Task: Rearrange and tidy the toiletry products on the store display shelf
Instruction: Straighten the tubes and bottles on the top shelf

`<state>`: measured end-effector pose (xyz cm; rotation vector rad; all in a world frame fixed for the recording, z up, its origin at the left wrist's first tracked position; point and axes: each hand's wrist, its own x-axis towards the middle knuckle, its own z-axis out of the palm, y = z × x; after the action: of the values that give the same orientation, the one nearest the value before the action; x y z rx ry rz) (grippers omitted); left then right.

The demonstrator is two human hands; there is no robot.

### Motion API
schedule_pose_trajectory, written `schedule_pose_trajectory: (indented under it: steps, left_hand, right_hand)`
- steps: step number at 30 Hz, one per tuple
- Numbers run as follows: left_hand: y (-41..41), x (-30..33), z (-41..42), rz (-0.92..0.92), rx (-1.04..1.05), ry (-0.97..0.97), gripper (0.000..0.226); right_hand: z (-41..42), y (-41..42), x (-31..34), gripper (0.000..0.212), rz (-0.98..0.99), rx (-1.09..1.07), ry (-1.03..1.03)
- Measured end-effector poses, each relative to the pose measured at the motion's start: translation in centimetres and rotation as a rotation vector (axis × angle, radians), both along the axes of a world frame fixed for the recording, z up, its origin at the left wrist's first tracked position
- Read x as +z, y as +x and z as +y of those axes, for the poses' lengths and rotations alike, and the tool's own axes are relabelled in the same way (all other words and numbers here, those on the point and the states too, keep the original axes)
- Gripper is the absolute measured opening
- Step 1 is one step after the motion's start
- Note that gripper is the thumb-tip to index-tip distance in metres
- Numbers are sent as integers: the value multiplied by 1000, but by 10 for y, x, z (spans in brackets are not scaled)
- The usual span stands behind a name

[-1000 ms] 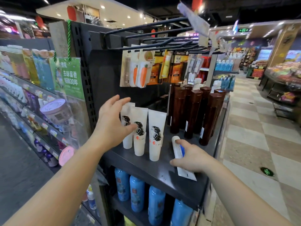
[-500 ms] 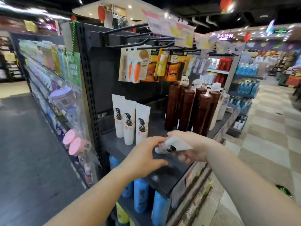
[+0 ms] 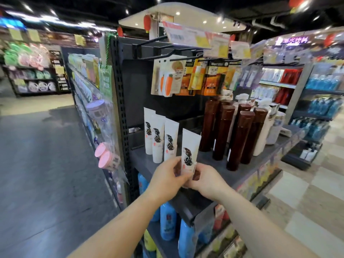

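Our hands: both on one white tube (image 3: 188,154), left hand (image 3: 168,176) and right hand (image 3: 205,178) meeting at its lower end.
Fingers: left fingers (image 3: 183,177) curl round the tube's bottom from the left, right ones pinch it from the other side, so both are clamped on it.
The tube: upright, tilted a touch, right at the front of the dark shelf (image 3: 219,165). Can't tell if its base touches the shelf, our hands hide it.
Just behind: three matching white tubes (image 3: 158,138) standing in a row going back and left.
Right of those: a cluster of tall brown bottles (image 3: 236,131), then white bottles (image 3: 268,131) past them.
Below: blue bottles (image 3: 167,222) on the lower shelf.
Up top: carded packs (image 3: 188,79) hanging on hooks.
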<state>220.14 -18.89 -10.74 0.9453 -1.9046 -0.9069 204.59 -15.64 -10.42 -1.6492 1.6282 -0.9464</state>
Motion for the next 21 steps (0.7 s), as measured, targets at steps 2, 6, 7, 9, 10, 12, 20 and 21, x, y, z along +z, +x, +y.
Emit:
schedule_pose_trajectory:
  steps: [2,6,7,9,10,12,20,21]
  left_hand:
    - [4,-9,-4,29,35,51,34]
    - [21,-25,-18,57,227,62,31]
    - [24,-27,-21,59,236,63,30]
    - [27,-30,-23,55,232,83,28]
    - [27,-31,-24,59,228,98,27]
    - [27,-32,-24,85,222,121,27]
    - [28,-31,-22,88,165,119,31]
    - [28,-30,-22,73,163,109,33]
  right_hand:
    - [-8,6,-3,44,22,-52,-20]
    - [-14,12,-9,42,111,-168,-71]
    - [-14,12,-10,40,136,-179,-79]
    - [-14,12,-11,39,152,-182,-75]
    - [-14,11,-13,38,155,-188,-71]
    - [-13,12,-14,38,164,-200,-68]
    - [-11,15,-13,38,174,-235,-79]
    - [-11,15,-12,40,161,-232,-72]
